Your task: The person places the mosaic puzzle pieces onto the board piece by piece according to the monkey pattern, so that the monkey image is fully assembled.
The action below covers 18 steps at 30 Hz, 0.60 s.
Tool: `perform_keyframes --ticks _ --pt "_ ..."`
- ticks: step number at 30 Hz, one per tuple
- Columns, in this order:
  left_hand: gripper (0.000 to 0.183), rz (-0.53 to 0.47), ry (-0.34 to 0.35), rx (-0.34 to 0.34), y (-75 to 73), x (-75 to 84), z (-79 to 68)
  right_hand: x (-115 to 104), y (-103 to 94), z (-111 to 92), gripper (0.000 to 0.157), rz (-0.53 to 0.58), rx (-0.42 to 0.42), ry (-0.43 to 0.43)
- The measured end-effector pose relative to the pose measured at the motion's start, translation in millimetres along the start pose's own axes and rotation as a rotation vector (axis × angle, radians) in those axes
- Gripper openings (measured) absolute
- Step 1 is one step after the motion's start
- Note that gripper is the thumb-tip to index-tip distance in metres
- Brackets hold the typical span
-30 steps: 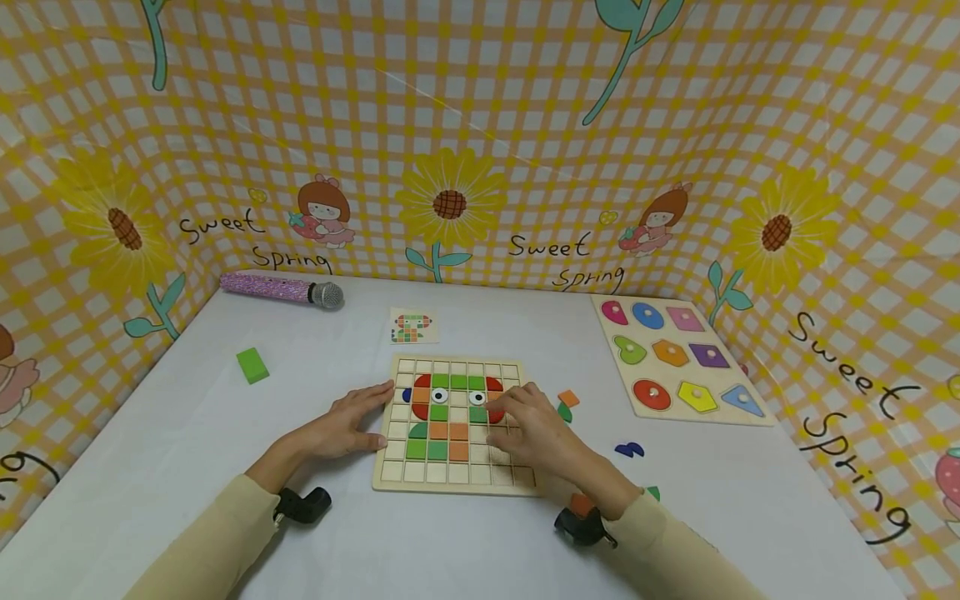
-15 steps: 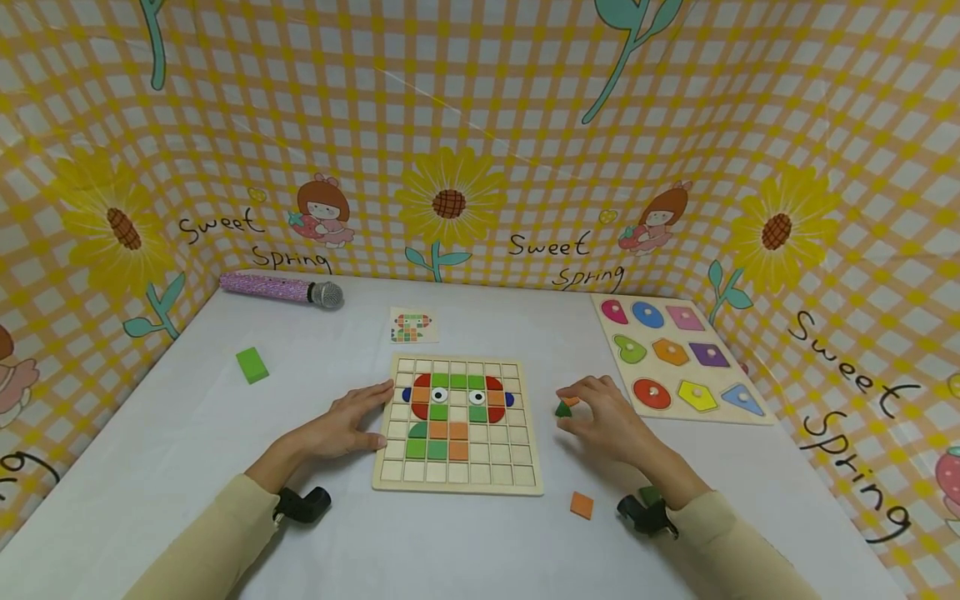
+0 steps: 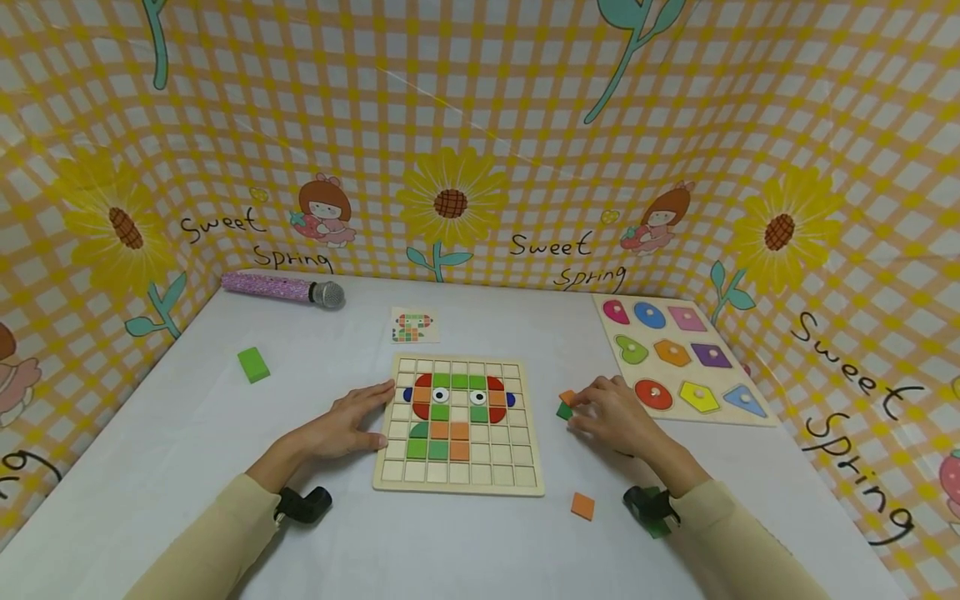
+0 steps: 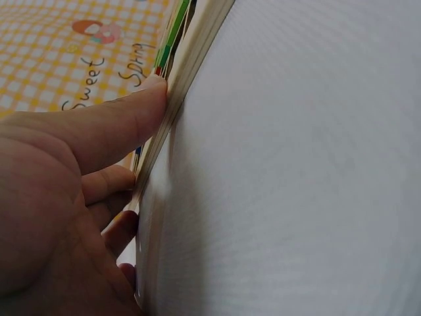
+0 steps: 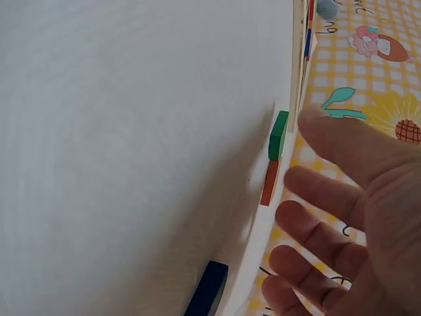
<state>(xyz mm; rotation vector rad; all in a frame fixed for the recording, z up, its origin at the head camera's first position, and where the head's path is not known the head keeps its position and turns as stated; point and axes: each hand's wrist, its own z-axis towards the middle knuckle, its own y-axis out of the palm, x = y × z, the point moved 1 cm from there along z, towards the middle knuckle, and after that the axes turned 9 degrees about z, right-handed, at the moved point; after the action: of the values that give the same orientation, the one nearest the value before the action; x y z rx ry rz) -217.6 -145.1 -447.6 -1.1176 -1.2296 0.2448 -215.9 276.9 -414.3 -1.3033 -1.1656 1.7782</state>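
A wooden grid board [image 3: 502,475] carries coloured tiles that form an animal figure, with white eye discs and small blue pieces at both sides of its head. My left hand [image 3: 347,425] rests against the board's left edge, and in the left wrist view its thumb [image 4: 125,125] lies along the rim with fingers nearly straight. To the right of the board, my right hand [image 3: 611,412] hovers over a green piece [image 5: 278,135] and an orange tile [image 5: 270,182]. In the right wrist view its fingers are loosely spread, with nothing between them. A dark blue piece [image 5: 207,289] lies nearer the wrist.
An orange square tile [image 3: 582,506] lies at the front right, and a green piece [image 3: 657,523] is partly hidden by the right wrist camera. A pattern card [image 3: 415,326] is behind the board. Farther out are a microphone [image 3: 281,289], a green block [image 3: 253,365] and a knobbed shape puzzle [image 3: 641,333].
My right hand has moved from the board's right side to the loose green and orange pieces, uncovering a blue piece at the figure's right. My left hand has stayed in place.
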Motion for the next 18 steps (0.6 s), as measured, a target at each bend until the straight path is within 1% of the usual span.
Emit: perform_keyframes --ticks 4,10,14,18 --pt "0.079 0.001 0.001 0.000 -0.1 0.3 0.1 0.4 1.7 0.7 0.029 -0.026 -0.011 0.017" --pt "0.079 0.007 -0.003 -0.001 0.2 0.3 0.2 -0.5 7.0 3.4 0.032 0.002 -0.028 0.009" --pt "0.080 0.007 -0.007 -0.002 0.4 0.3 0.5 -3.1 9.8 6.4 0.028 0.011 -0.021 -0.014" --pt "0.079 0.004 -0.005 0.000 0.3 0.4 0.6 -4.4 12.5 9.3 0.023 0.021 -0.014 -0.020"
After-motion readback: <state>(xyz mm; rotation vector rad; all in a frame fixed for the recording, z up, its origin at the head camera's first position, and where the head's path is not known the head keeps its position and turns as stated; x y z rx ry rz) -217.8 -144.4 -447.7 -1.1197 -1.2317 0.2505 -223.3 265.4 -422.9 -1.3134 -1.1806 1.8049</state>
